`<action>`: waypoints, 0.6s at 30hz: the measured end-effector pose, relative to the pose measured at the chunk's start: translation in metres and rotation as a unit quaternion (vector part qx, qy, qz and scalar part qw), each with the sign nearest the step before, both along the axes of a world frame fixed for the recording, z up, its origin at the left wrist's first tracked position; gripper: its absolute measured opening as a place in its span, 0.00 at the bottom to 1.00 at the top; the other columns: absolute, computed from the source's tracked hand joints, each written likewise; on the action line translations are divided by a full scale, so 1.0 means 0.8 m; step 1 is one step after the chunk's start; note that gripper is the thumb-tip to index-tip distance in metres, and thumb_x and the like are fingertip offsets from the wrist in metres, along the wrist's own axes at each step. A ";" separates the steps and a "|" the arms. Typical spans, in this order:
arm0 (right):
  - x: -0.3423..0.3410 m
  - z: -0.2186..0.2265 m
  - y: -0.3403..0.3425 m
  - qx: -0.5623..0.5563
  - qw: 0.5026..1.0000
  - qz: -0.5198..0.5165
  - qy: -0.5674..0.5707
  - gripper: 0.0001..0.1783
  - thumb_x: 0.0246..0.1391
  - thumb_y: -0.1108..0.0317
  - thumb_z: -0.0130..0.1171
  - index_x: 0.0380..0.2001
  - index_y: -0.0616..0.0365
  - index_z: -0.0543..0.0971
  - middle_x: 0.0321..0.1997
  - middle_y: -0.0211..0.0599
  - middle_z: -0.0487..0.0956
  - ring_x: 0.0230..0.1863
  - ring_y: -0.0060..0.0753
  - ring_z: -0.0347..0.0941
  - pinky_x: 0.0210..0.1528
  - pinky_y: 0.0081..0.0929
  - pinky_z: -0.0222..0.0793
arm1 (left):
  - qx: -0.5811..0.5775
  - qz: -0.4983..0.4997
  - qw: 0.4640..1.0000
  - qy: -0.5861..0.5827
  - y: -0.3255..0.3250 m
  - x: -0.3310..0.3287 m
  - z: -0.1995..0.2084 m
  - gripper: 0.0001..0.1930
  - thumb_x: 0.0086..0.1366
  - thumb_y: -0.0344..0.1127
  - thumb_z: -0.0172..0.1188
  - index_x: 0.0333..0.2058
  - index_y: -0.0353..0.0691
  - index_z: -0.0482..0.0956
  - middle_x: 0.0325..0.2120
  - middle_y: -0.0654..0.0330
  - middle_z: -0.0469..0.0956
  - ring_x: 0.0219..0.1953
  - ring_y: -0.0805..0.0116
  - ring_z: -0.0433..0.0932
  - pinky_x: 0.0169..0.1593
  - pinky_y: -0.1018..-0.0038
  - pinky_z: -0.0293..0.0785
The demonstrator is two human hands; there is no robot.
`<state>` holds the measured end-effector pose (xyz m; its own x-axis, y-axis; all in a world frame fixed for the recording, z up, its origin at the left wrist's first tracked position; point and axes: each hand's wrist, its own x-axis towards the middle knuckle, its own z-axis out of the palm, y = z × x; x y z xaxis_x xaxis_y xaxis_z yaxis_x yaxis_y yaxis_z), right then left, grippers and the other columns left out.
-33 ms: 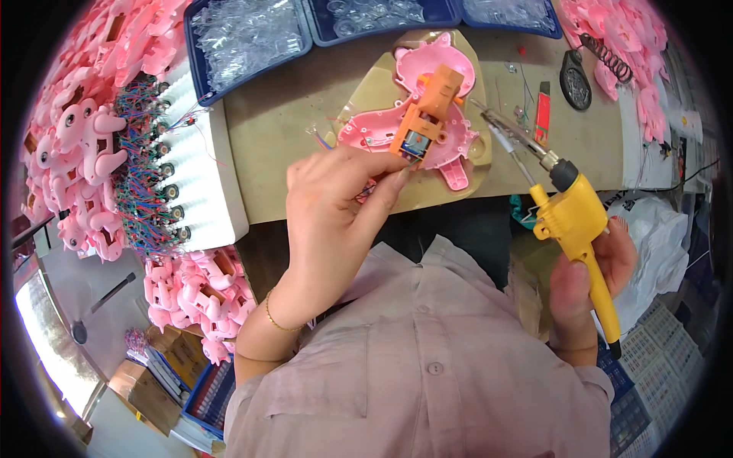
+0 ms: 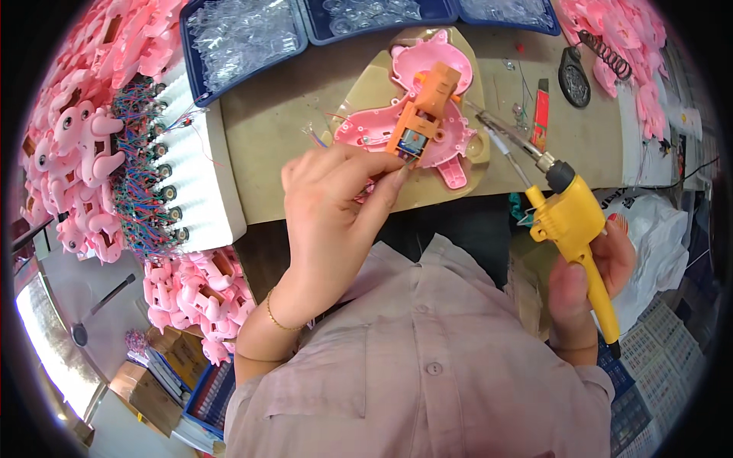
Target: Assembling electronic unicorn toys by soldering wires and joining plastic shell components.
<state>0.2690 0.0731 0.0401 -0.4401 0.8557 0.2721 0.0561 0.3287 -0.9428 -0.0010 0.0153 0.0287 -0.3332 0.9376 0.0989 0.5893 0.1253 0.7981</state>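
My left hand (image 2: 332,191) is closed in a pinch at the lower end of an orange plastic motor housing (image 2: 429,99). What its fingertips hold is too small to make out. A motor shows in the housing's opening. The housing lies over an open pink toy shell (image 2: 366,128), which sits on a tan shaped holder (image 2: 479,145). Thin wires show to the left of the shell, above my hand. My right hand (image 2: 592,271) is wrapped round the handle of a yellow soldering gun (image 2: 573,210). The soldering gun's metal tip points up and left, apart from the housing.
Blue trays (image 2: 248,80) of clear plastic parts line the back. A white foam block (image 2: 202,172) bears wired round parts (image 2: 137,175), with pink toy shells (image 2: 72,145) piled beyond. A red cutter knife (image 2: 541,114) and a black coiled-cord object (image 2: 574,80) lie right. A white plastic bag (image 2: 649,237) hangs below.
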 end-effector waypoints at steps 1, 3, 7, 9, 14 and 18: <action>0.004 -0.003 -0.002 -0.001 1.000 -0.003 -0.003 0.34 0.52 0.54 0.62 0.57 0.58 0.62 0.57 0.42 0.68 0.58 0.38 0.67 0.61 0.37 0.61 | 0.030 -0.011 0.994 0.100 0.001 0.001 -0.005 0.06 0.53 0.31 0.66 0.31 0.45 0.82 0.24 0.66 0.74 0.29 0.67 0.71 0.41 0.70 0.59; 0.016 -0.010 -0.008 -0.039 0.998 0.044 0.027 0.37 0.52 0.65 0.65 0.60 0.57 0.57 0.61 0.60 0.64 0.61 0.47 0.65 0.60 0.43 0.64 | 0.022 -0.005 0.993 0.112 0.002 0.005 -0.007 0.06 0.52 0.32 0.66 0.31 0.45 0.82 0.25 0.68 0.74 0.32 0.67 0.70 0.43 0.70 0.58; 0.014 -0.021 0.000 0.016 0.988 0.145 0.042 0.37 0.52 0.70 0.63 0.61 0.58 0.55 0.57 0.76 0.62 0.57 0.59 0.67 0.57 0.45 0.65 | 0.033 -0.010 0.990 0.135 0.007 0.009 -0.008 0.06 0.52 0.32 0.66 0.31 0.45 0.82 0.25 0.67 0.74 0.32 0.68 0.70 0.42 0.70 0.59; 0.004 -0.019 0.006 0.017 0.986 0.158 0.057 0.37 0.51 0.74 0.62 0.61 0.58 0.56 0.56 0.82 0.61 0.54 0.61 0.69 0.54 0.45 0.67 | 0.036 -0.012 0.990 0.139 0.008 0.009 -0.009 0.06 0.52 0.32 0.66 0.30 0.45 0.82 0.25 0.68 0.74 0.31 0.68 0.70 0.42 0.70 0.59; -0.002 -0.010 0.012 -0.020 0.975 0.219 0.034 0.37 0.49 0.76 0.63 0.61 0.53 0.60 0.57 0.77 0.63 0.52 0.57 0.72 0.50 0.43 0.69 | 0.042 -0.002 0.994 0.106 0.006 0.009 -0.010 0.06 0.52 0.32 0.66 0.30 0.44 0.81 0.25 0.67 0.74 0.31 0.67 0.70 0.42 0.70 0.60; -0.010 -0.009 0.014 -0.015 0.975 0.218 0.041 0.37 0.49 0.77 0.62 0.61 0.52 0.60 0.56 0.74 0.65 0.50 0.55 0.73 0.49 0.40 0.70 | 0.036 -0.004 0.994 0.105 0.007 0.010 -0.010 0.05 0.52 0.32 0.66 0.30 0.44 0.81 0.25 0.66 0.74 0.32 0.67 0.71 0.42 0.70 0.60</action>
<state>0.2608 0.0840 0.0332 -0.7423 0.5994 0.2996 -0.1587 0.2771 -0.9476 0.0067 0.0212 0.0208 -0.2911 0.9281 0.2322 0.7440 0.0670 0.6648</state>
